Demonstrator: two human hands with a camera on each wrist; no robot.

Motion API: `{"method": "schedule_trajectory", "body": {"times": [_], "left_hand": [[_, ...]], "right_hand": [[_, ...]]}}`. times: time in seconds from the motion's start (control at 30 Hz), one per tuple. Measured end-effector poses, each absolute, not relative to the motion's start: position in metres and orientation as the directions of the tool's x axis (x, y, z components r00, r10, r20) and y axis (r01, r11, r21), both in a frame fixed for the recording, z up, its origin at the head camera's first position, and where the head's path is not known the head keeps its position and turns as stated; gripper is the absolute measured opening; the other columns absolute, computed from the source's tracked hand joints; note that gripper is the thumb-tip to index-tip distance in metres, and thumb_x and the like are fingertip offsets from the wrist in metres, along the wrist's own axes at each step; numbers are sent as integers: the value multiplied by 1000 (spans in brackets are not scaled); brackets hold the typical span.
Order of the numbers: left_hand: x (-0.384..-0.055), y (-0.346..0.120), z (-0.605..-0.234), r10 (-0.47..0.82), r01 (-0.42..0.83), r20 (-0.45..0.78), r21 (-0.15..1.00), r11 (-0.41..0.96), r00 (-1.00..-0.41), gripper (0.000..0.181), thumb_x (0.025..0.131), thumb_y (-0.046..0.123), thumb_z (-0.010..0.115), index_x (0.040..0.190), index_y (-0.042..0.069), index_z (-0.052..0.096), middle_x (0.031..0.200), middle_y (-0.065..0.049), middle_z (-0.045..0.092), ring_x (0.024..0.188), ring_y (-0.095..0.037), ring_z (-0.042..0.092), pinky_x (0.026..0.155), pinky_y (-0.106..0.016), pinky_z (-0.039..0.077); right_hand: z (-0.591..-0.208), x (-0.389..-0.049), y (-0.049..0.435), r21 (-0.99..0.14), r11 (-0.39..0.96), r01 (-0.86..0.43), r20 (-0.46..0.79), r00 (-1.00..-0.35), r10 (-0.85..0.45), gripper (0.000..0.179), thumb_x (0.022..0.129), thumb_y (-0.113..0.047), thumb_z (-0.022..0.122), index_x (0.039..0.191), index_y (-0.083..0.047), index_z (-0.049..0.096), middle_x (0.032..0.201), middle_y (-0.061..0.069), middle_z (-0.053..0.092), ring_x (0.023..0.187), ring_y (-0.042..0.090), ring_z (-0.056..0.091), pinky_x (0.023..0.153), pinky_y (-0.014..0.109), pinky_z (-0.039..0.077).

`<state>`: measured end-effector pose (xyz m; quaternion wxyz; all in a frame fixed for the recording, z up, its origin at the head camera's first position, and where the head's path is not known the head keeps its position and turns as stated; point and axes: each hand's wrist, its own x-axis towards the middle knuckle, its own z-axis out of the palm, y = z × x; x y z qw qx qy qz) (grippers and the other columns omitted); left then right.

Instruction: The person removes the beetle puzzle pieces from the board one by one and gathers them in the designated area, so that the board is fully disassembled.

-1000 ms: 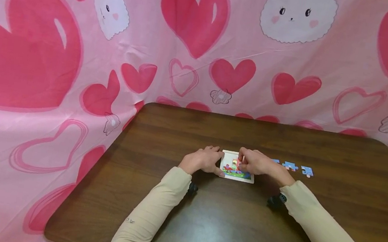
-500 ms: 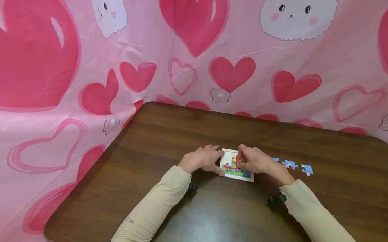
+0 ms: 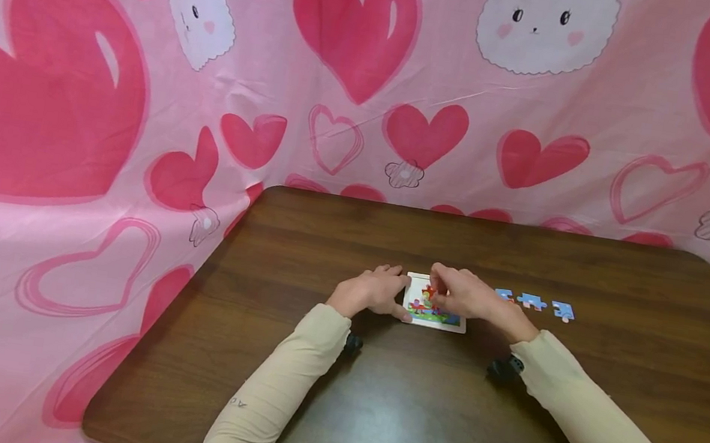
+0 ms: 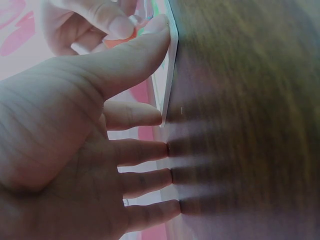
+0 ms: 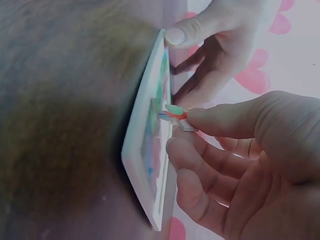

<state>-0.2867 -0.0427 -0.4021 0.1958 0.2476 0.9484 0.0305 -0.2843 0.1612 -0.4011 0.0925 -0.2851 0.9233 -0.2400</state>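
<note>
A small white-framed jigsaw puzzle board (image 3: 442,328) lies on the table, its lower part filled with a colourful picture and its upper left bare white. My left hand (image 3: 377,292) rests at the board's left side with fingers extended. In the left wrist view its thumb (image 4: 135,52) presses the frame edge, the index fingertip touches the frame, and the other fingertips meet the table. Over the board, my right hand (image 3: 463,294) pinches a red and green puzzle piece (image 5: 175,110) between thumb and index finger, tilted. Whether that piece touches the board is unclear.
Several light-blue puzzle pieces lie in a row right of the board: a middle one (image 3: 531,301), a right one (image 3: 563,311), and one (image 3: 504,295) partly behind the right wrist. The brown wooden table (image 3: 382,415) meets a pink heart-patterned cloth (image 3: 353,40) behind and at left.
My right hand has shifted slightly left over the board with the pinched puzzle piece, which now looks more tilted. The left hand and the board stay in place.
</note>
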Motion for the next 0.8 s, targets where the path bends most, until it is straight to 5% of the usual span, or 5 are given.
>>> {"method": "schedule_trajectory", "body": {"times": [0.8], "left_hand": [[-285,-42,-403,479,464,-349,131,876,-806,81,86,58,66,150,18,39,163,-8,26,151,-29,22,120,-49,27]], "right_hand": [[-381,-267,198,-581,707,-402,-77,-838,-540,15,96,-12,62,96,-10,47,74,7,66,50,22,62,44,30,47]]}}
